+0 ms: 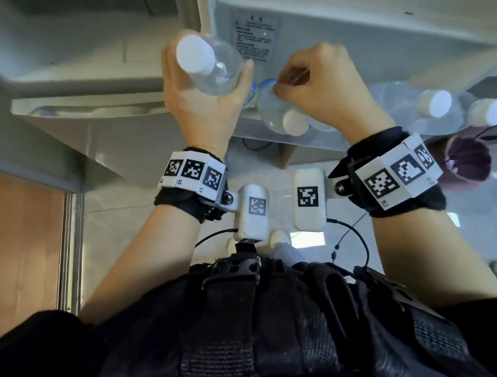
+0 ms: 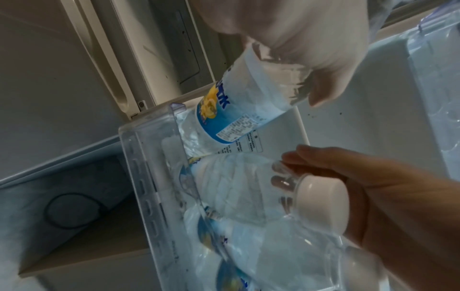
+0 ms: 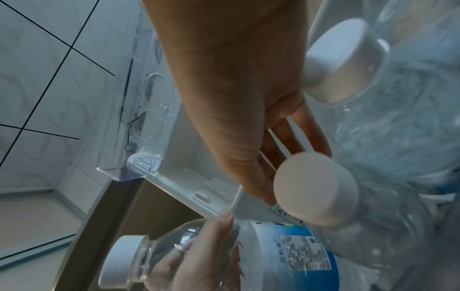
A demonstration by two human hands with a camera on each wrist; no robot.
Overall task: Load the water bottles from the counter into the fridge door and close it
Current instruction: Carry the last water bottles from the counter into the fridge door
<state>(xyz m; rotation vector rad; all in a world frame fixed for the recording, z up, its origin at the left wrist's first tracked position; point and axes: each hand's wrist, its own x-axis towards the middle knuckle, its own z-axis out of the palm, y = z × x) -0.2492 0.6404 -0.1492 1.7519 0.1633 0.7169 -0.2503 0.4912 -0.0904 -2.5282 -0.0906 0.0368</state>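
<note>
Black chest harness straps (image 1: 253,323) fill the bottom of the head view, with both forearms reaching up from them toward the open white fridge door (image 1: 346,14). On the left, the left hand (image 1: 200,102) has its fingers and thumb curled round a clear plastic water bottle with a white cap and a blue-and-yellow label (image 1: 212,65); this bottle is tilted, cap toward the person, its base dipping into the left end of the clear plastic door shelf (image 2: 139,167). Just to the right, touching that bottle, a second clear water bottle with a white cap (image 1: 280,116) stands in the shelf. The right hand (image 1: 319,83) has its fingers bent down over the upper body of this second bottle, their tips seen through the plastic in the left wrist view; whether the grip truly closes on it I cannot tell. Further right in the same shelf stand two more white-capped clear bottles (image 1: 435,104) and (image 1: 488,111), side by side.
</note>
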